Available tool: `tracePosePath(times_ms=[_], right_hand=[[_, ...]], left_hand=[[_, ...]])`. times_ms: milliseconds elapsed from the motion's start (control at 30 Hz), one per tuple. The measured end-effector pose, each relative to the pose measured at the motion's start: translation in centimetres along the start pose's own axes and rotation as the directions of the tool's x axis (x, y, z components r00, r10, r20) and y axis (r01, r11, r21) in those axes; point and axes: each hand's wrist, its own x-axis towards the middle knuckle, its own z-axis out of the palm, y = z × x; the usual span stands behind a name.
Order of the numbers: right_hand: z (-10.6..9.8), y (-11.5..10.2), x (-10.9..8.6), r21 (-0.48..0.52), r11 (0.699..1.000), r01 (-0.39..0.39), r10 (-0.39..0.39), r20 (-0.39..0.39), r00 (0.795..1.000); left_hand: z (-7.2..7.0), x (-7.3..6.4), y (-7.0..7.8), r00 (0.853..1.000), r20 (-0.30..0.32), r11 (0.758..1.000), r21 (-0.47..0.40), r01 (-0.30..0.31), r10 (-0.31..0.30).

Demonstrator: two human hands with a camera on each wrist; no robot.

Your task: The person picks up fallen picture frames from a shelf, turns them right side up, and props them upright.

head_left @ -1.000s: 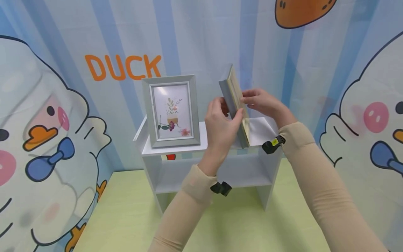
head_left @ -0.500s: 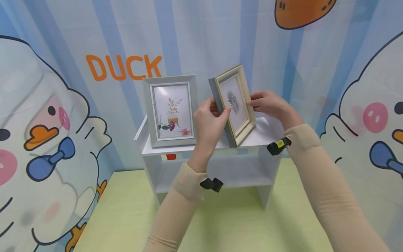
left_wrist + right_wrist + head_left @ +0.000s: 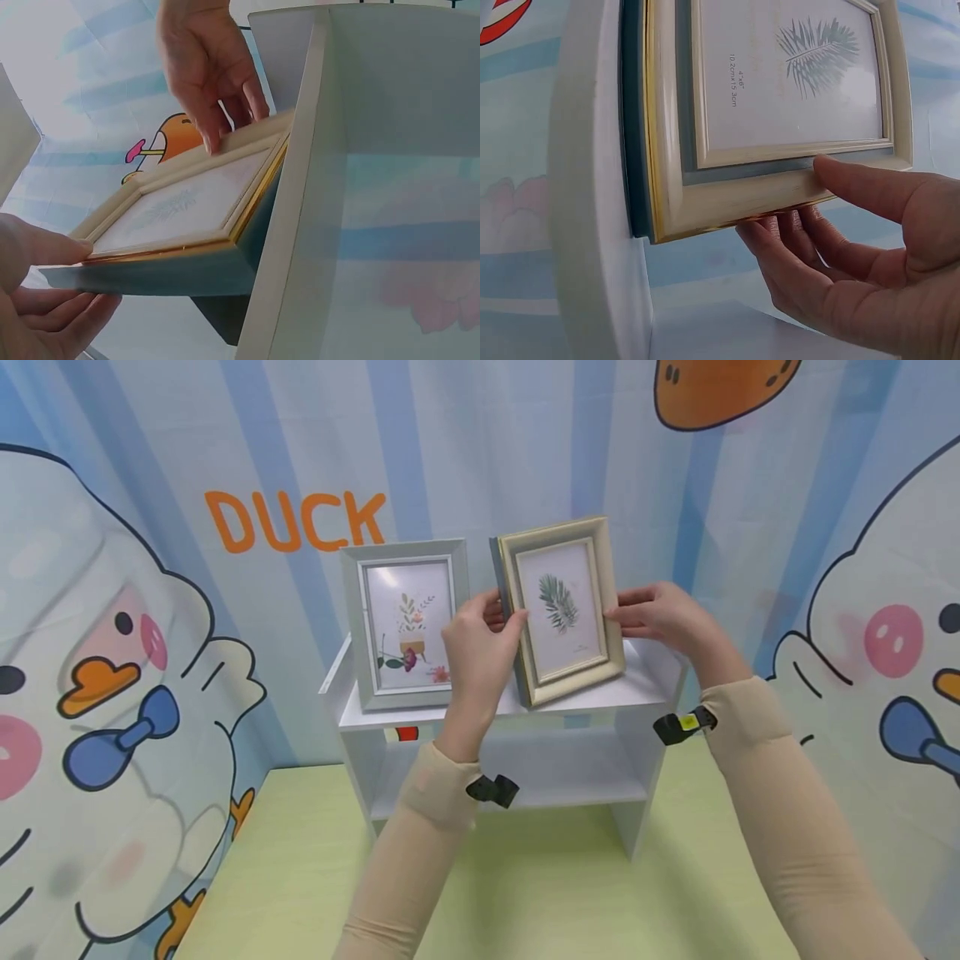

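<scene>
A cream picture frame (image 3: 558, 610) with a gilt line and a green leaf print leans, slightly tilted, at the top board of a white shelf unit (image 3: 585, 764). My left hand (image 3: 480, 652) pinches its left side, thumb on the front and fingers behind, as the left wrist view shows. On the opposite side, my right hand (image 3: 667, 617) holds the edge, its thumb (image 3: 870, 184) on the front border and fingertips behind. A dark piece, perhaps the stand, shows under the frame (image 3: 180, 217) in the left wrist view. Left of it stands a grey picture frame (image 3: 412, 627) with a flower print.
The shelf unit has a raised left side panel (image 3: 335, 672) and a lower shelf (image 3: 562, 785). It stands on a pale green table (image 3: 540, 902). Behind hangs a blue-striped curtain (image 3: 510, 460) with cartoon ducks.
The cream frame has turned from nearly edge-on to face the head camera, showing its leaf print. My left hand moved left and my right hand moved right with its sides.
</scene>
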Motion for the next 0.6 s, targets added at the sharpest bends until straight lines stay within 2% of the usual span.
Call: tracePosePath(times_ms=[267, 467, 600], right_hand=[[-0.2, 1.0, -1.8, -0.055, 0.998, -0.007, 0.004, -0.058, 0.998], [-0.2, 1.4, -2.8, -0.051, 0.999, -0.007, 0.003, -0.078, 0.997], [-0.2, 1.5, -3.4, -0.050, 0.999, -0.003, -0.002, -0.090, 0.996]], left_hand=[[0.2, 0.8, -0.2, 1.000, 0.004, 1.000, 0.010, 0.025, -0.025], [0.4, 1.1, -0.2, 0.997, 0.007, 0.997, 0.023, 0.073, -0.074], [0.5, 1.2, -0.1, 0.997, 0.003, 0.996, 0.043, 0.083, -0.083]])
